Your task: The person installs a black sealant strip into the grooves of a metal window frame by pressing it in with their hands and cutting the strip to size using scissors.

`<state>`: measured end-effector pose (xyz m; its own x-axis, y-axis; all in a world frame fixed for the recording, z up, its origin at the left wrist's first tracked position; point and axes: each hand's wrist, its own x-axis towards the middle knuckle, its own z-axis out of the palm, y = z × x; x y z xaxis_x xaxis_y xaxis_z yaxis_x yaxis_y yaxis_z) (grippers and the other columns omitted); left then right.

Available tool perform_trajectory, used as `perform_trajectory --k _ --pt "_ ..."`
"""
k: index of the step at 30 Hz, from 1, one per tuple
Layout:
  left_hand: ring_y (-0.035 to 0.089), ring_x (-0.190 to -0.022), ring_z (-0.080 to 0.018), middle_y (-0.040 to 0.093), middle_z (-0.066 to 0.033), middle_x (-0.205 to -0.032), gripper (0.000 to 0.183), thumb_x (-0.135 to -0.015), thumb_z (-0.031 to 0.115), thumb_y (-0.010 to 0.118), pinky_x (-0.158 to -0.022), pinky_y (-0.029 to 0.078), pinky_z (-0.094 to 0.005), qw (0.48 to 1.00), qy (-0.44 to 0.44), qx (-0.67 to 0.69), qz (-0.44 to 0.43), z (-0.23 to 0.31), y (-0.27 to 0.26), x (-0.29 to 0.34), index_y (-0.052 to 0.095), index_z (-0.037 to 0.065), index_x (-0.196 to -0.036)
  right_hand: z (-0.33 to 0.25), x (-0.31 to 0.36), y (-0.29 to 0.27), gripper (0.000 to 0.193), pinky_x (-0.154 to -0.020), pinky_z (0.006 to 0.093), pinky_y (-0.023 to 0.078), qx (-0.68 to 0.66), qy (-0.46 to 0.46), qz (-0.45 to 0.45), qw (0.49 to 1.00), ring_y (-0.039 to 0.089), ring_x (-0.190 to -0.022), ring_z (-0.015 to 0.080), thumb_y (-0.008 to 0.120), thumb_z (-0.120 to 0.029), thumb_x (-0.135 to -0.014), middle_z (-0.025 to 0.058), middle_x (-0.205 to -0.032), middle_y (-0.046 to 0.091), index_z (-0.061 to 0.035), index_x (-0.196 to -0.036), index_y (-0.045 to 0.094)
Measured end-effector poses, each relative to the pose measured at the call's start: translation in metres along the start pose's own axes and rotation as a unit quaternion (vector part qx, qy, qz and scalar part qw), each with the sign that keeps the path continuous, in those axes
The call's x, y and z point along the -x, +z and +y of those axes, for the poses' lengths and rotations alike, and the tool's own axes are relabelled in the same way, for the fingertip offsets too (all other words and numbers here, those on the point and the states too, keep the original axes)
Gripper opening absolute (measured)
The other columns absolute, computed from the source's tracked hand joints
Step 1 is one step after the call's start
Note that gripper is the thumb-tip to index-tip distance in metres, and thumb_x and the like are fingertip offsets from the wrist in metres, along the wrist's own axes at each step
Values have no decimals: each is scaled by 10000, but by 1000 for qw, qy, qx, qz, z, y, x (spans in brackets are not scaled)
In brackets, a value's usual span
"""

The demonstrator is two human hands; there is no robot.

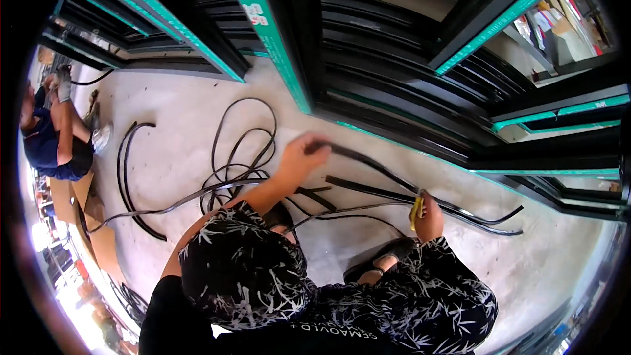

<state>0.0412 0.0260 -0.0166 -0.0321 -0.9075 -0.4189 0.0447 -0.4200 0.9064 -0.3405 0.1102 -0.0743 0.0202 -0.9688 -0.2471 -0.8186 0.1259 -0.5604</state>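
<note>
My left hand (305, 158), a little blurred, is closed on the end of a long black rubber strip (374, 165) above the floor. The strip runs from there down to the right, passing by my right hand (431, 217). That hand is wrapped round a small yellow-handled hand tool (416, 213), whose jaws or blade I cannot make out, held right against the strip. Just below, a second black strip (368, 190) lies on the floor, converging with the first toward the right.
Looped black strip (246, 138) lies tangled on the grey floor (177, 102), with curved pieces (125, 177) farther left. Black frames with green tape (276, 46) stand along the far side. At left a person (59, 125) sits by a cardboard sheet (98, 230). My shoe (381, 260) is near.
</note>
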Motion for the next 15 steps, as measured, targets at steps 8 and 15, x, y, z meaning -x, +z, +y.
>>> perform_trajectory --k 8,15 --pt "548 -872 -59 607 29 -945 284 -883 14 714 -797 442 -218 990 106 43 -78 108 31 -2 645 71 -1152 -111 -33 -97 612 -832 268 518 -321 -33 -49 945 616 -884 140 683 58 -841 61 -984 626 -20 -1413 480" --pt "589 -1050 -136 660 -57 -1046 266 -876 10 726 -911 471 -280 960 177 65 -207 143 66 -9 605 54 -1109 -180 -42 -144 712 -703 321 516 -187 -233 -10 954 598 -819 229 868 -106 -655 103 -969 603 -72 -1304 577"
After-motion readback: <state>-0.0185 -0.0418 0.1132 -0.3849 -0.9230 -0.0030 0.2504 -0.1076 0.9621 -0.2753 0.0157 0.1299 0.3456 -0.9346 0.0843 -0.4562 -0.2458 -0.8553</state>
